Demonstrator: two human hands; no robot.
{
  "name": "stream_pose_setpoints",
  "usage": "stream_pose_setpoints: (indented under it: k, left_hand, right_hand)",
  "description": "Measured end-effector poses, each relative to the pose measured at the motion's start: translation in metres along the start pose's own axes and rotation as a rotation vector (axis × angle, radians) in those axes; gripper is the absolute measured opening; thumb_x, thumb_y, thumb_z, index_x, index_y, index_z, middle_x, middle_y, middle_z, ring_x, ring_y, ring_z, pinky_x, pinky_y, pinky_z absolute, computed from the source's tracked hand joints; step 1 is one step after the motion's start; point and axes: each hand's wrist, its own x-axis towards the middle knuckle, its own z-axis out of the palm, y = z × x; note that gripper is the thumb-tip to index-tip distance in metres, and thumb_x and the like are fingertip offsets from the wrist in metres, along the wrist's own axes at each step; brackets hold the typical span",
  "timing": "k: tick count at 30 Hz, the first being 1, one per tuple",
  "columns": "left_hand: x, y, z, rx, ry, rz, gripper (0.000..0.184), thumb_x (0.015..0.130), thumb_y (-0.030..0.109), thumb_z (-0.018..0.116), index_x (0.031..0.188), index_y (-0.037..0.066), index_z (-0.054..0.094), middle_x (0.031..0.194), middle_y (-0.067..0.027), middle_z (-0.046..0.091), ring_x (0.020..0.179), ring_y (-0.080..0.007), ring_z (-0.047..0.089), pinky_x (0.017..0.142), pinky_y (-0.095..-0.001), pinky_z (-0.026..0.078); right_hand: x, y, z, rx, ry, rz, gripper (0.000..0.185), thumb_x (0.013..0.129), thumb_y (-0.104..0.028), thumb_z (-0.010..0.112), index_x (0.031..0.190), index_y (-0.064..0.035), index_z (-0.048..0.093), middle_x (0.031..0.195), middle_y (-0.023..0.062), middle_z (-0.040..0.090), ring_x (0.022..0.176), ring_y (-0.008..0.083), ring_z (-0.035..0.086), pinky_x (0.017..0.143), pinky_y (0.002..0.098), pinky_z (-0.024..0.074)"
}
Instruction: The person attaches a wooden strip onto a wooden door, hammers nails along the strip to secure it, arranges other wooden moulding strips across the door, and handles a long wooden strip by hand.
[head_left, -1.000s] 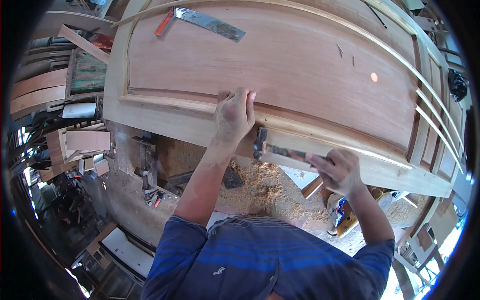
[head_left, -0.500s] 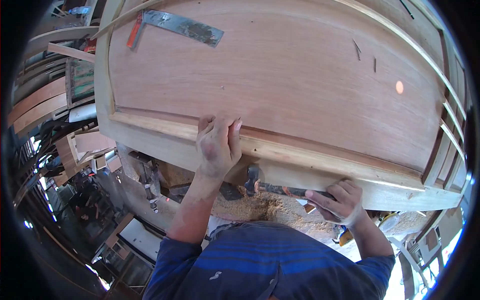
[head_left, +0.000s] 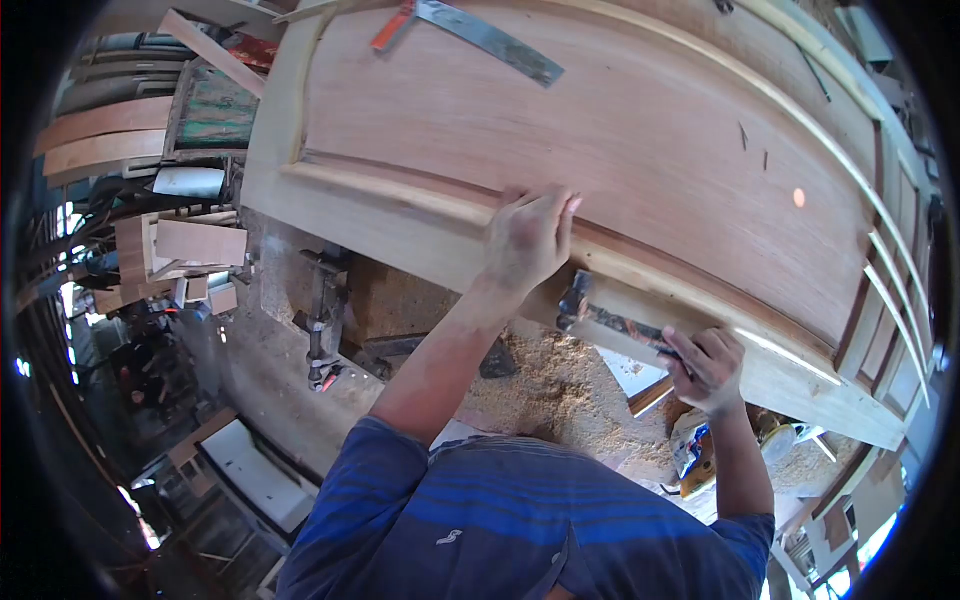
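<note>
My left hand (head_left: 528,238) rests at the pale wooden moulding strip (head_left: 400,197) along the near side of a wood panel (head_left: 560,130). Its thumb and fingers are pinched together over the strip; anything between the fingertips is too small to make out. Closed around the handle of a hammer (head_left: 625,325) is my right hand (head_left: 708,368). The dark hammer head lies to the right of my left forearm, just over the frame's near edge and apart from my left fingers.
A try square (head_left: 490,42) with an orange handle lies on the panel's far part. Two loose nails (head_left: 744,136) lie to the right. Thin wooden strips (head_left: 900,300) cross the right end. Below the near edge are a clamp (head_left: 322,310) and sawdust (head_left: 550,385).
The view has turned, so the panel and try square appear shifted. Both hands appear higher in view, the left one also further right. The hammer stays in my right hand, its head now tilted further up.
</note>
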Motion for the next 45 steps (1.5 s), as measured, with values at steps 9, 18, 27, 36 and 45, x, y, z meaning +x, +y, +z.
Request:
stream_pose_setpoints:
  k: [9,18,27,36,45]
  left_hand:
    - [-0.017,-0.020,-0.080,-0.511,0.163,-0.164,0.010,0.104,0.007,0.076,0.113,0.002,0.076,0.102,-0.0100,0.077,0.092,-0.0212,0.075,0.083,-0.0341,0.059]
    - [-0.036,-0.163,-0.173,-0.263,0.076,-0.013,0.016,0.101,0.012,0.081,0.114,0.004,0.077,0.107,-0.0085,0.081,0.100,-0.0185,0.076,0.093,-0.0360,0.060]
    - [-0.025,-0.187,-0.171,-0.500,-0.071,-0.072,0.015,0.099,0.012,0.083,0.111,0.005,0.079,0.108,-0.0096,0.082,0.100,-0.0215,0.078,0.093,-0.0377,0.060]
    - [-0.031,-0.203,-0.159,-0.461,-0.004,-0.026,0.012,0.098,0.011,0.083,0.108,0.006,0.078,0.101,-0.0085,0.083,0.095,-0.0257,0.080,0.088,-0.0381,0.061]
    - [-0.031,-0.207,-0.159,-0.428,0.025,0.100,0.017,0.096,0.010,0.085,0.111,0.008,0.078,0.100,-0.0060,0.084,0.099,-0.0233,0.080,0.095,-0.0394,0.059]
  right_hand:
    - [-0.020,-0.069,0.017,-0.165,-0.077,0.287,0.049,0.092,-0.022,0.086,0.138,-0.0098,0.075,0.090,0.0111,0.075,0.075,0.0343,0.072,0.072,0.0473,0.0587]
    - [-0.032,-0.237,0.123,0.722,0.427,1.021,0.050,0.116,-0.031,0.065,0.152,0.0036,0.062,0.074,-0.0094,0.045,0.061,0.0005,0.038,0.053,0.0208,0.0299]
    - [0.058,-0.284,0.137,0.840,0.587,1.005,0.051,0.119,-0.036,0.057,0.151,0.0037,0.060,0.072,-0.0072,0.040,0.060,0.0016,0.035,0.052,0.0213,0.0279]
    - [0.119,-0.259,0.150,0.819,0.496,0.922,0.051,0.119,-0.031,0.056,0.155,0.0050,0.057,0.071,-0.0078,0.043,0.059,0.0008,0.035,0.052,0.0219,0.0273]
    - [0.143,-0.257,0.154,0.894,0.371,0.822,0.054,0.116,-0.029,0.064,0.157,0.0042,0.053,0.079,-0.0074,0.050,0.065,0.0006,0.041,0.056,0.0206,0.0313]
